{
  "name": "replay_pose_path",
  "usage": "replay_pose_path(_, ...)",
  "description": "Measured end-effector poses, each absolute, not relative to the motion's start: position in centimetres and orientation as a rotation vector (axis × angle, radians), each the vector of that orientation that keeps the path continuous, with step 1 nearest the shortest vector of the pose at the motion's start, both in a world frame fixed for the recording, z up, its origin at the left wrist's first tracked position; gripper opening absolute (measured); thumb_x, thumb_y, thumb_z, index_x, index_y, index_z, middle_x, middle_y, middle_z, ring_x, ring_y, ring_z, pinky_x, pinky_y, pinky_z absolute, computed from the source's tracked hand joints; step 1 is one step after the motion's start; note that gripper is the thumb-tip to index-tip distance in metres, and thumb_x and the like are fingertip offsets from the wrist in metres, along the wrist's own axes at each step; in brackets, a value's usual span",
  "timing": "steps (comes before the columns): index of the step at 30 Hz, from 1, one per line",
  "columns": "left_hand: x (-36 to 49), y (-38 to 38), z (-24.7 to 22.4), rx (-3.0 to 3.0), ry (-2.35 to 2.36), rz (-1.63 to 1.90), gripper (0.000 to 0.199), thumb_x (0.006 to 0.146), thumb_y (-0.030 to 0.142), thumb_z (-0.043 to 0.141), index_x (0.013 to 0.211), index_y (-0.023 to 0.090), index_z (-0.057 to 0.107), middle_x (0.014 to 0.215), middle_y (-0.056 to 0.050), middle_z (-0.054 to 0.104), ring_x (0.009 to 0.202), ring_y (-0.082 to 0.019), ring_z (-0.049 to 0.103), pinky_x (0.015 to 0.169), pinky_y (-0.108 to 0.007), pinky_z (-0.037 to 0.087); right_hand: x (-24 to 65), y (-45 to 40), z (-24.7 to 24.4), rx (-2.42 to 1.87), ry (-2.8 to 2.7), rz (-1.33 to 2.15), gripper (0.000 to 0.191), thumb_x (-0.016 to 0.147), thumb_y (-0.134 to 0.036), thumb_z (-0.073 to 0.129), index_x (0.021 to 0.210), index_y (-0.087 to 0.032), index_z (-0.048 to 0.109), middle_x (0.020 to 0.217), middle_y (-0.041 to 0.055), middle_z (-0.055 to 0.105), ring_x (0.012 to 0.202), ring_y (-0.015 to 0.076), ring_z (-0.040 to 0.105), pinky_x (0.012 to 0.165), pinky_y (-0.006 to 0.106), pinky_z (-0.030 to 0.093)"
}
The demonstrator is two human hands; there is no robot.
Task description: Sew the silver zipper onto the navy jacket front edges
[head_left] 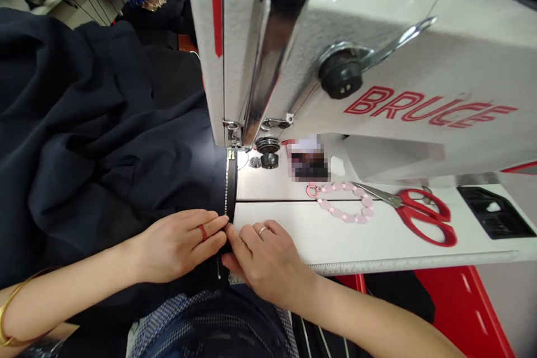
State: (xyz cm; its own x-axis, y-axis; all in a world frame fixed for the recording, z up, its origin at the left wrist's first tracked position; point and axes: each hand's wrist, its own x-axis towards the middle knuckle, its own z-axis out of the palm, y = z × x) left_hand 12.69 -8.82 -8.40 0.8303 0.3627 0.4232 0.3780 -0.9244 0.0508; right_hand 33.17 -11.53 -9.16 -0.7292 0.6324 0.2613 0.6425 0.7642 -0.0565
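A long zipper with metal teeth lies along the edge of a large dark navy fabric. Its upper end runs under the needle area of a white sewing machine. My left hand rests on the fabric, its fingers closed at the zipper's edge. On the other side, my right hand pinches the zipper tape, its fingertips meeting those of the left. The pinched part of the tape is hidden under the fingers. Below the hands, the zipper's lower end hangs toward my lap.
On the white machine table lie red-handled scissors and a pink beaded bracelet. A black recessed tray is at the right, a measuring tape along the front edge. A red stool stands below.
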Motion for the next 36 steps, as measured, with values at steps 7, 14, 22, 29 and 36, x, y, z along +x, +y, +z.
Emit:
replay_pose_path(7, 12.0, -6.6, -9.8, -2.964, -0.591, -0.735, 0.026, 0.088, 0.013, 0.038, 0.103, 0.014, 0.059, 0.101, -0.007, 0.066, 0.1, -0.016, 0.056, 0.089, -0.029, 0.049, 33.1, -9.5, -8.9, -0.96, -2.7, -0.146, 0.04, 0.092, -0.038, 0.035, 0.105, -0.005, 0.054, 0.07, 0.0033, 0.055, 0.057, 0.0158, 0.049, 0.054, 0.032, 0.029)
replay_pose_path(14, 11.4, -3.4, -10.3, -2.972, -0.544, -0.733, 0.034, 0.087, 0.009, 0.037, 0.115, 0.016, 0.055, 0.102, -0.007, 0.066, 0.098, -0.017, 0.058, 0.083, -0.028, 0.052, 32.9, -6.7, -8.3, -0.851, -2.71, -0.258, 0.04, 0.094, -0.033, 0.031, 0.099, -0.002, 0.057, 0.066, 0.003, 0.054, 0.053, 0.0144, 0.05, 0.047, 0.03, 0.029)
replay_pose_path(22, 13.0, -5.9, -7.8, -2.781, -0.761, -0.652, 0.037, 0.087, 0.008, 0.028, 0.106, 0.012, 0.06, 0.094, -0.007, 0.068, 0.085, -0.018, 0.062, 0.071, -0.027, 0.055, 33.2, -6.1, -8.9, -0.832, -2.698, -0.203, 0.04, 0.095, -0.033, 0.03, 0.103, -0.003, 0.055, 0.066, 0.0024, 0.056, 0.052, 0.0132, 0.051, 0.047, 0.029, 0.029)
replay_pose_path(29, 11.0, -5.3, -10.8, -2.862, -0.786, -0.84, 0.038, 0.083, 0.009, 0.047, 0.12, 0.018, 0.051, 0.098, -0.004, 0.066, 0.095, -0.017, 0.06, 0.086, -0.03, 0.052, 33.1, -5.6, -8.7, -1.062, -2.743, -0.004, 0.037, 0.094, -0.042, 0.03, 0.107, -0.015, 0.051, 0.071, 0.0007, 0.057, 0.057, 0.014, 0.053, 0.053, 0.031, 0.029)
replay_pose_path(36, 11.8, -4.9, -9.7, -2.861, -0.723, -0.85, 0.033, 0.083, 0.009, 0.046, 0.114, 0.018, 0.054, 0.084, -0.002, 0.066, 0.083, -0.014, 0.059, 0.08, -0.027, 0.051, 33.0, -4.8, -8.2, -1.029, -2.793, 0.032, 0.02, 0.091, -0.025, 0.035, 0.084, -0.018, 0.053, 0.074, 0.0015, 0.056, 0.064, 0.0155, 0.051, 0.053, 0.03, 0.03)
